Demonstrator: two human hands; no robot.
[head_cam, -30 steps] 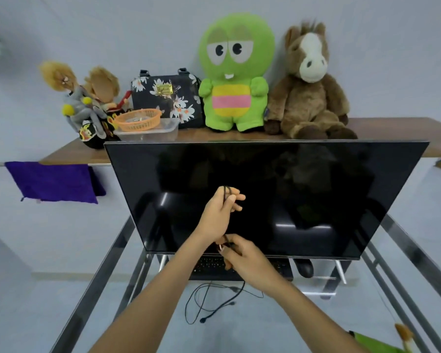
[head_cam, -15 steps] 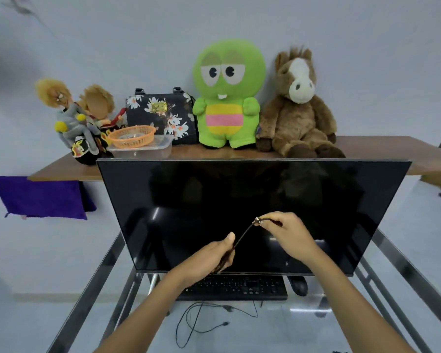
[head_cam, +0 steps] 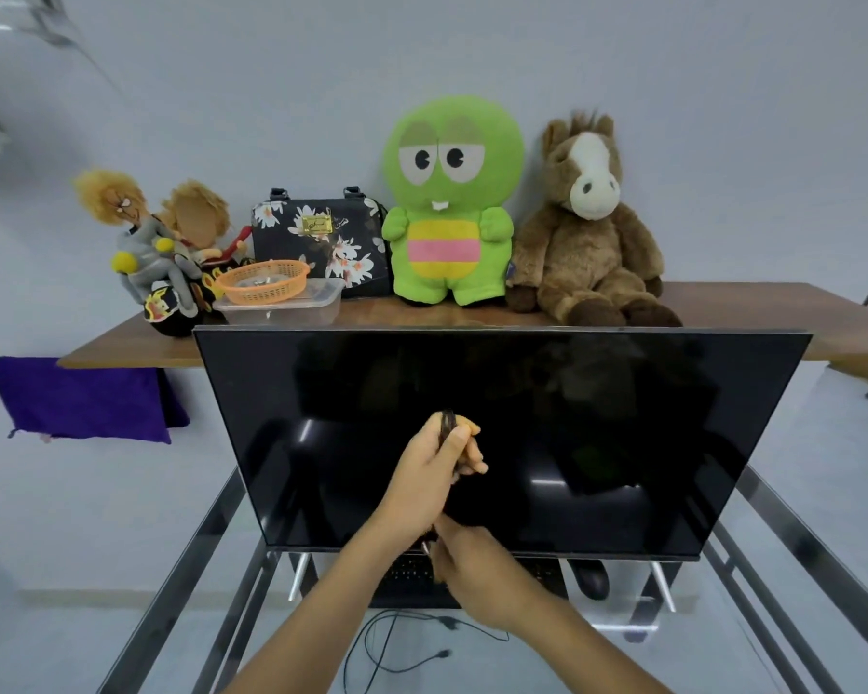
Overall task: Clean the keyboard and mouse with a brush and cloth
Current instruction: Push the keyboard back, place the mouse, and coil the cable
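Centrally, the left hand [head_cam: 429, 475] is raised before the wide black flat monitor [head_cam: 502, 438], its fingers curled round a looped bundle of thin black cable [head_cam: 447, 425] that shows above the knuckles. Below it, the right hand [head_cam: 477, 576] pinches a small metal-tipped end of the same cable [head_cam: 426, 547] near the left wrist. Under the monitor's lower edge lies the black keyboard [head_cam: 412, 581], largely hidden by the forearms, on the clear glass desk with steel rails [head_cam: 772, 513]; the black mouse [head_cam: 591, 578] sits just to its right. Loose thin black cable [head_cam: 397, 658] trails beneath the glass. No brush can be made out; a purple cloth [head_cam: 79, 398] hangs at far left, well apart from the hands. Behind the monitor, a brown wooden shelf [head_cam: 121, 348] bears a green plush figure [head_cam: 452, 202] and a brown plush horse [head_cam: 587, 227].
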